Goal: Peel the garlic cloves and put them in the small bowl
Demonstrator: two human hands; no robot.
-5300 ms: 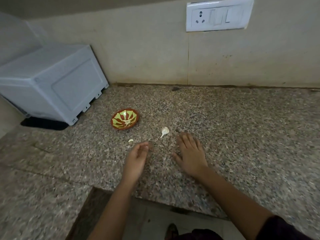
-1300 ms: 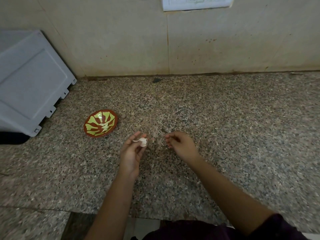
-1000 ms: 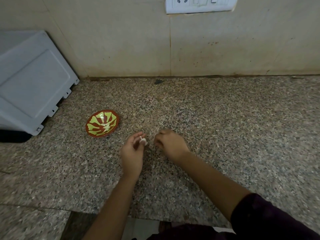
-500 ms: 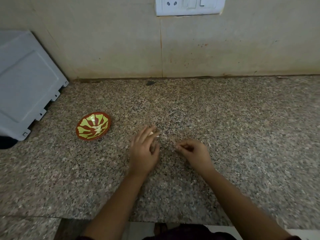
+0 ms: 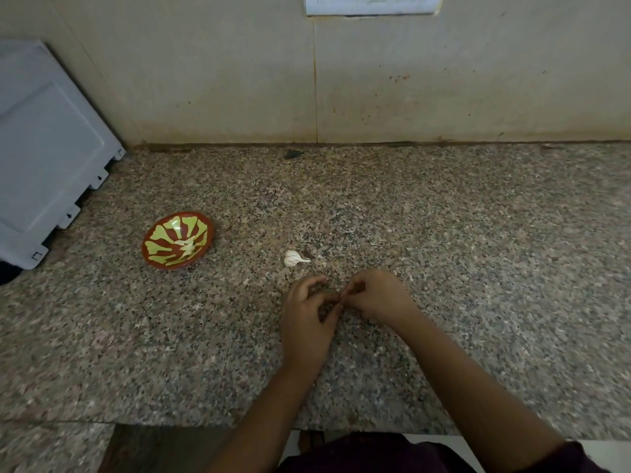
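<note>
A small red bowl with a yellow-green pattern (image 5: 160, 256) sits on the granite counter at the left, with pale garlic pieces (image 5: 188, 247) at its centre. One white unpeeled garlic clove (image 5: 293, 258) lies on the counter, just beyond my hands. My left hand (image 5: 307, 312) and my right hand (image 5: 379, 295) meet below it, fingertips pinched together. Whatever is between the fingertips is hidden.
A grey-white appliance (image 5: 44, 148) stands at the far left against the wall. A wall socket plate (image 5: 372, 3) is above. Small peel flakes (image 5: 321, 265) lie right of the clove. The counter's front edge (image 5: 239, 426) runs below my forearms.
My left hand, which held the white clove a second ago, has set it on the counter. Both hands have drawn back toward me and come together.
</note>
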